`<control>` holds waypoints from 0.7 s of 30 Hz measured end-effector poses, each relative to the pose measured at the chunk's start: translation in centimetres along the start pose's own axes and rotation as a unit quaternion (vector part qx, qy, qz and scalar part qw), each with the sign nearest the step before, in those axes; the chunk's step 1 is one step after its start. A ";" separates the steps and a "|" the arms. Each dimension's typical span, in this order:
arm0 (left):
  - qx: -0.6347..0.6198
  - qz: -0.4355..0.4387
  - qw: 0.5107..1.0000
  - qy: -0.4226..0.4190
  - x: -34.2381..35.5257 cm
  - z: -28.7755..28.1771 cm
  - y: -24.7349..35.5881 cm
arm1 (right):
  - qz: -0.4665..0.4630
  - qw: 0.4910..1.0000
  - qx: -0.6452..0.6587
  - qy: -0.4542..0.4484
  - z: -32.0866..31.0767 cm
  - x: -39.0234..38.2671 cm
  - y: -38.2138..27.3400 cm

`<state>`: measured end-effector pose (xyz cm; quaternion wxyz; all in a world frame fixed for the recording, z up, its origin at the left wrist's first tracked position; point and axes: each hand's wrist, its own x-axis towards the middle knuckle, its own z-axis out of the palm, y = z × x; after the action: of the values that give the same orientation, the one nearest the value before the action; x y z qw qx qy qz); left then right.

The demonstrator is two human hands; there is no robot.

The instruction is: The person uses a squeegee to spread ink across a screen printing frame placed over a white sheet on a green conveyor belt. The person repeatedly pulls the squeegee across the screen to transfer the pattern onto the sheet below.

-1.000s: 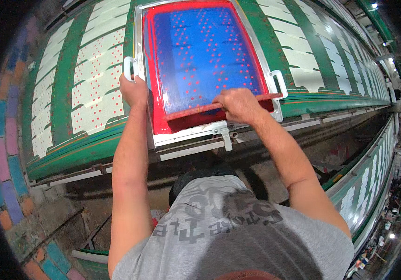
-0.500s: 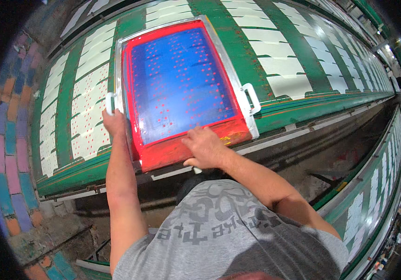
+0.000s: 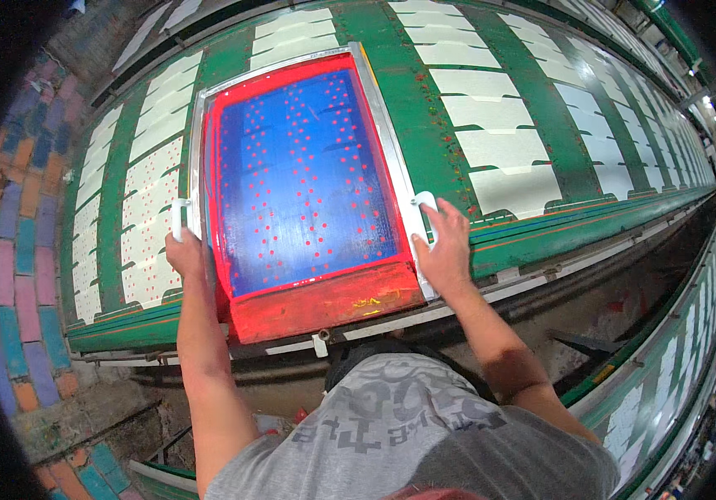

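Observation:
A screen printing frame (image 3: 396,167) with a pale metal rim lies on the long green table (image 3: 425,125). Its blue mesh (image 3: 308,183) carries many red dots and is bordered in red; a wide red strip (image 3: 325,310) runs along the near end. My left hand (image 3: 185,252) is closed at the lower end of the white left handle (image 3: 177,218). On the other side, my right hand (image 3: 448,248) has its fingers and thumb around the white right handle (image 3: 424,202). Part of each handle is hidden by the hand.
White fabric-like pieces (image 3: 493,125) lie in rows across the table; those left of the frame bear red dots (image 3: 151,192). A metal rail (image 3: 533,279) follows the near edge. Another table with white pieces (image 3: 666,367) stands at the right, and painted bricks (image 3: 29,283) cover the left floor.
My right hand has left the frame's near edge and taken the right handle. The frame sits slightly nearer and straighter in view. My left hand stays at the left handle.

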<state>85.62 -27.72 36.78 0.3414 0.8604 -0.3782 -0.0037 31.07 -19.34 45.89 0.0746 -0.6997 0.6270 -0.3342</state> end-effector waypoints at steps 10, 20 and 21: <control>-0.063 -0.029 0.997 -0.016 0.1 0.1 -1.0 | 0.265 0.917 0.255 -0.151 0.6 2.5 2.8; -0.080 -0.022 0.996 -0.025 2.0 1.7 -4.0 | 0.194 0.925 0.308 -0.109 -2.5 4.1 0.3; -0.084 -0.042 0.995 -0.045 2.3 1.8 -3.9 | 0.182 0.919 0.332 -0.105 -2.9 4.3 0.3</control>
<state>89.34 -28.40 33.66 0.3951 0.8427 -0.3547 -0.0889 29.10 -22.50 49.58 0.4280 -0.5398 0.5848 -0.4283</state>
